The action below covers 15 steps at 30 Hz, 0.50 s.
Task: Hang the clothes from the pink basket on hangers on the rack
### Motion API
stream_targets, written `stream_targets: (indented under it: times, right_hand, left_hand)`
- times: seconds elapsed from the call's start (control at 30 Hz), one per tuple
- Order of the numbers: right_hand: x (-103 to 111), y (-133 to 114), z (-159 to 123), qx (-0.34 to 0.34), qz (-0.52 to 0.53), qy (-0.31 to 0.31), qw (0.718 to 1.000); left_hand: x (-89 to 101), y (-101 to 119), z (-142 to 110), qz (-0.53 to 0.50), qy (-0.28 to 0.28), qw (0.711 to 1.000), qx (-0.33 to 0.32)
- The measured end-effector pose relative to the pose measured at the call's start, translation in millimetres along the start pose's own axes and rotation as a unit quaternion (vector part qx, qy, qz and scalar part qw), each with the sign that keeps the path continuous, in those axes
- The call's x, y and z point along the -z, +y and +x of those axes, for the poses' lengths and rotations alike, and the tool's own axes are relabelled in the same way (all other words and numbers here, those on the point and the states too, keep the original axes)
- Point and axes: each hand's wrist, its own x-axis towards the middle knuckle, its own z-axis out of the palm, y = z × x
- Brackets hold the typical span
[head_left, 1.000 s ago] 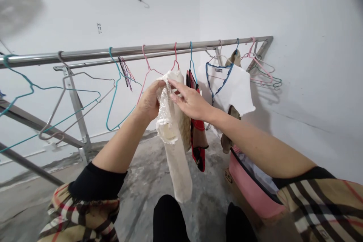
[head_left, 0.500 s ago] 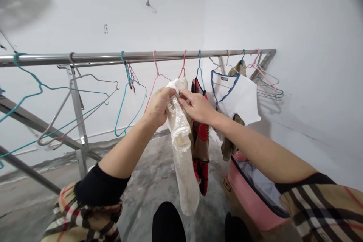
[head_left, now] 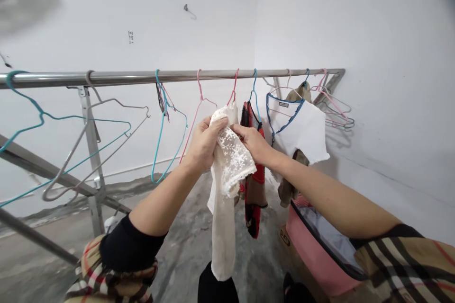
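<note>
A cream lace garment with white floral embroidery hangs from a red hanger on the metal rail. My left hand pinches its upper edge, thumb on top. On the other side, my right hand grips the same lace close to the hanger, its fingertips partly hidden by the fabric. A long cream sleeve-like piece dangles below. Just right of my hands hangs a red and black patterned garment on a blue hanger.
The metal rail crosses the view. Teal hangers, a grey hanger and a pink hanger hang left. A white blue-trimmed top hangs right, above a pink open suitcase holding clothes.
The lace has been turned and spread out to the right, so its embroidered panel now shows flat. Both hands sit slightly lower in the picture. The dangling piece has swung left.
</note>
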Motion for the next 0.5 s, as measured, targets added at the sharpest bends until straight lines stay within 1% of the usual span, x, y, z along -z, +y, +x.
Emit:
stream_targets:
  times: [0.13, 0.23, 0.3, 0.37, 0.43, 0.5]
  right_hand:
    - [-2, -5, 4, 0.003, 0.005, 0.002, 1.0]
    - [-7, -4, 8, 0.006, 0.0, -0.01, 1.0]
    - [-11, -1, 11, 0.004, -0.013, -0.016, 1.0]
    - [-15, 2, 13, -0.005, -0.023, -0.019, 1.0]
    - [-19, 4, 16, -0.018, -0.019, -0.018, 1.0]
    - [-22, 6, 17, -0.033, -0.011, -0.013, 0.999]
  left_hand:
    - [4.9, -3, 1, 0.0, -0.002, 1.0, -0.02]
    - [12.3, -10, 4, 0.041, 0.006, 0.997, -0.072]
    - [17.5, -14, 6, 0.1, 0.019, 0.988, -0.117]
    - [22.4, -16, 9, 0.186, 0.04, 0.968, -0.165]
    - [26.9, -19, 11, 0.277, 0.064, 0.935, -0.211]
    - [30.9, -22, 12, 0.343, 0.085, 0.904, -0.241]
